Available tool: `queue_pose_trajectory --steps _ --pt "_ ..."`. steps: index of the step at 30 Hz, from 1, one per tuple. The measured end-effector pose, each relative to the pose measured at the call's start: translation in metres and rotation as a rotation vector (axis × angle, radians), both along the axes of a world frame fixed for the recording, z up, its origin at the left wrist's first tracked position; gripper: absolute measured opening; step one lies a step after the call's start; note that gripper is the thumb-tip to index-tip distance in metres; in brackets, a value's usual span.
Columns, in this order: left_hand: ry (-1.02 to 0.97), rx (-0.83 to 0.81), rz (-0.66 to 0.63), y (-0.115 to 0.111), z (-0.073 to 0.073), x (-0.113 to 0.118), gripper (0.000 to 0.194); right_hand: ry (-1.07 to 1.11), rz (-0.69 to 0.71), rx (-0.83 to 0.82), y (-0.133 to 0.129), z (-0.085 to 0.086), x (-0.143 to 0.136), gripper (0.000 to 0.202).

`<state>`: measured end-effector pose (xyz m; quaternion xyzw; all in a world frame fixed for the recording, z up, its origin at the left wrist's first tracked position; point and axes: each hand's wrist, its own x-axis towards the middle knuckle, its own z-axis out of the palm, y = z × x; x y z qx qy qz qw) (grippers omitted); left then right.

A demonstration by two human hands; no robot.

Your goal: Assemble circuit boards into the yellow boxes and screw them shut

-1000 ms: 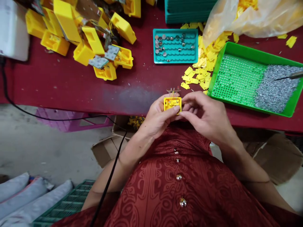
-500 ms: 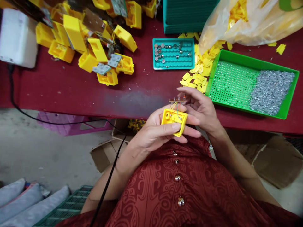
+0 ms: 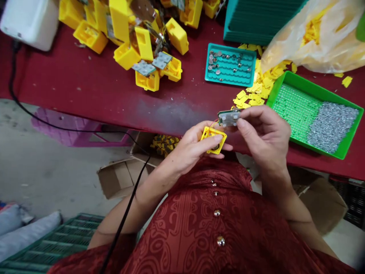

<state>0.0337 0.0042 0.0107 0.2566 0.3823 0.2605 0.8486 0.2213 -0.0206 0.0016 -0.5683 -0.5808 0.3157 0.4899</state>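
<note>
My left hand [image 3: 196,146] holds a small yellow casing [image 3: 212,142] with its open side up, the thumb pressed over its inside. Between the thumb and fingers of my right hand [image 3: 264,133] is a small circuit board [image 3: 229,118], its grey pad side facing the camera. Thin wires run from the board to the casing. The board is just above and to the right of the casing, over the table's front edge. My left fingertips show beyond the casing's right side.
Yellow casings with boards [image 3: 146,78] lie at the back left. A teal tray [image 3: 230,80] holds round metal cells. Flat yellow pieces [image 3: 256,91] lie beside a green tray [image 3: 316,148] of small metal parts. A plastic bag [image 3: 288,53] and a black cable [image 3: 85,131] are also in view.
My right hand has gripped the board and turned its grey pad side into view. The casing remains in my left hand. The whole view has shifted and tilted.
</note>
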Motion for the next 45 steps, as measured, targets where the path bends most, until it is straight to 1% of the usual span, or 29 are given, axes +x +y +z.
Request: queue_pose_trajectory --steps 2,4,6,9,11,14,16,18,21,24,27,28,30,33,36,39,42,45 --pt "0.094 0.018 0.046 -0.001 -0.004 0.000 0.040 -0.159 -0.005 0.022 -0.005 0.012 -0.005 0.009" --pt "0.116 0.028 0.084 -0.002 -0.008 -0.001 0.040 -0.250 0.022 0.051 -0.010 0.019 -0.010 0.008" --pt "0.059 0.010 0.113 -0.001 -0.010 -0.005 0.038 -0.266 0.070 0.125 -0.013 0.022 -0.014 0.011" --pt "-0.088 -0.072 0.126 0.001 -0.010 -0.013 0.039 -0.294 0.182 0.226 -0.016 0.023 -0.020 0.020" --pt "-0.147 -0.113 0.126 0.002 -0.008 -0.019 0.040 -0.361 0.257 0.259 -0.017 0.024 -0.023 0.019" --pt "-0.159 -0.114 0.117 0.003 -0.004 -0.024 0.038 -0.470 0.317 0.260 -0.018 0.028 -0.023 0.016" --pt "-0.140 -0.128 0.119 0.002 -0.002 -0.023 0.034 -0.525 0.340 0.240 -0.019 0.032 -0.023 0.017" --pt "-0.100 -0.137 0.130 0.001 0.000 -0.019 0.035 -0.567 0.366 0.213 -0.020 0.036 -0.022 0.017" --pt "-0.037 -0.083 0.127 0.000 0.002 -0.014 0.032 -0.598 0.398 0.200 -0.023 0.044 -0.020 0.018" --pt "-0.027 -0.039 0.105 0.000 0.003 -0.013 0.031 -0.607 0.397 0.187 -0.024 0.050 -0.019 0.017" --pt "-0.011 0.000 0.104 0.000 0.005 -0.013 0.034 -0.681 0.374 0.151 -0.024 0.054 -0.019 0.015" --pt "-0.012 -0.001 0.101 0.000 0.006 -0.013 0.036 -0.719 0.361 0.139 -0.024 0.055 -0.019 0.016" --pt "-0.037 -0.057 0.087 0.000 0.008 -0.013 0.037 -0.770 0.340 0.116 -0.022 0.058 -0.019 0.018" --pt "-0.101 -0.158 0.056 0.000 0.009 -0.014 0.038 -0.735 0.335 0.021 -0.018 0.060 -0.016 0.018" --pt "-0.100 -0.155 0.044 -0.002 0.008 -0.017 0.045 -0.661 0.353 -0.072 -0.013 0.061 -0.010 0.015" --pt "-0.074 -0.100 0.034 -0.003 0.006 -0.019 0.050 -0.623 0.370 -0.058 -0.008 0.060 -0.006 0.011" --pt "-0.045 -0.058 0.034 -0.003 0.006 -0.019 0.051 -0.593 0.366 -0.018 -0.007 0.060 -0.005 0.010" --pt "-0.012 -0.019 0.017 -0.003 0.006 -0.018 0.050 -0.548 0.321 -0.026 -0.010 0.060 -0.006 0.013"
